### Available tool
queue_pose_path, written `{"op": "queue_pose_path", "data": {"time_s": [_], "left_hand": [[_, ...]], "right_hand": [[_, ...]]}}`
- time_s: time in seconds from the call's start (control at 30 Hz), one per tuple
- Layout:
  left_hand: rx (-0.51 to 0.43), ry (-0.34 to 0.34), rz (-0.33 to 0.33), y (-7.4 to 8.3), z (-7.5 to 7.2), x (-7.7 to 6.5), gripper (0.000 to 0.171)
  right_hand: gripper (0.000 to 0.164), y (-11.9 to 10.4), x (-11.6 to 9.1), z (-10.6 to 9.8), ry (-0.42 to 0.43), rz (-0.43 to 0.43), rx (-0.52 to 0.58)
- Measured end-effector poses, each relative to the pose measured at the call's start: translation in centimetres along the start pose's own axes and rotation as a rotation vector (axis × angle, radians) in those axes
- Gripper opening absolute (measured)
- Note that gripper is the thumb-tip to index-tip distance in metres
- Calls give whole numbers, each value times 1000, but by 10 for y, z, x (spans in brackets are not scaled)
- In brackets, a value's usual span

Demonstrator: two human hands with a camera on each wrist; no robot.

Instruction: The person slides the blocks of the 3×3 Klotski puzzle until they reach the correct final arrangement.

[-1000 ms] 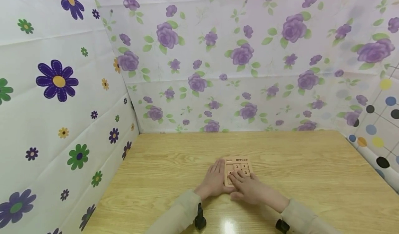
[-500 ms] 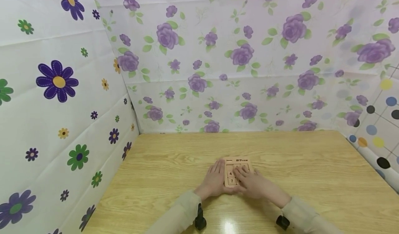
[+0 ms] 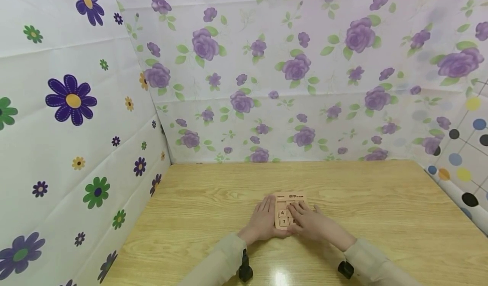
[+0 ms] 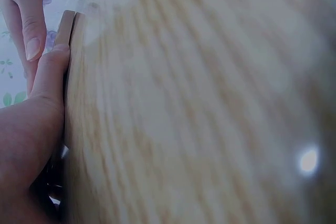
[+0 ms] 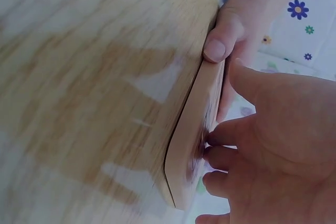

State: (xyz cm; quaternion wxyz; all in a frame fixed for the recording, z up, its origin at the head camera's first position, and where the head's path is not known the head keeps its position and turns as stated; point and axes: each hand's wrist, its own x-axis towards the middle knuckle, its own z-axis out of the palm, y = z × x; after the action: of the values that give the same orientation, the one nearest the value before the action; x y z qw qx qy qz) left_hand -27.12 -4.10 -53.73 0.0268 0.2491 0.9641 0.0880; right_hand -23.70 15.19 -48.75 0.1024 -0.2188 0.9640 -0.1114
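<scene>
A flat wooden number slide puzzle (image 3: 291, 196) lies on the table, its tiles marked with black digits. Tile 4 (image 3: 282, 213) and tile 7 (image 3: 284, 221) show on its left side, below a gap in the upper left corner. My left hand (image 3: 262, 220) rests along the puzzle's left edge with straight fingers, its thumb against the near edge. Over the right half, my right hand (image 3: 310, 224) touches the tiles with its fingertips and hides several of them. In the right wrist view, those fingertips (image 5: 212, 139) meet the puzzle's top face.
The wood-grain table (image 3: 213, 184) extends around the puzzle on all sides. Behind it hangs a cloth with purple roses (image 3: 244, 101); a daisy-print cloth (image 3: 72, 142) lines the left side. A dotted cloth (image 3: 463, 173) is at the right. Black wrist cameras (image 3: 245, 271) sit on both wrists.
My right hand has shifted from the lower left tiles up and right across the puzzle, uncovering tiles 4 and 7 and covering the upper ones. My left hand stays in place.
</scene>
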Motion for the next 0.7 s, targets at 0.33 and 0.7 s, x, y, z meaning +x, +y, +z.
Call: {"op": "queue_pose_path", "data": {"time_s": [0.33, 0.7], "left_hand": [[4, 29, 21, 0, -1, -1, 124], [9, 5, 16, 0, -2, -1, 122]], "right_hand": [[72, -5, 0, -4, -13, -19, -18], [71, -11, 3, -2, -30, -14, -48]]}}
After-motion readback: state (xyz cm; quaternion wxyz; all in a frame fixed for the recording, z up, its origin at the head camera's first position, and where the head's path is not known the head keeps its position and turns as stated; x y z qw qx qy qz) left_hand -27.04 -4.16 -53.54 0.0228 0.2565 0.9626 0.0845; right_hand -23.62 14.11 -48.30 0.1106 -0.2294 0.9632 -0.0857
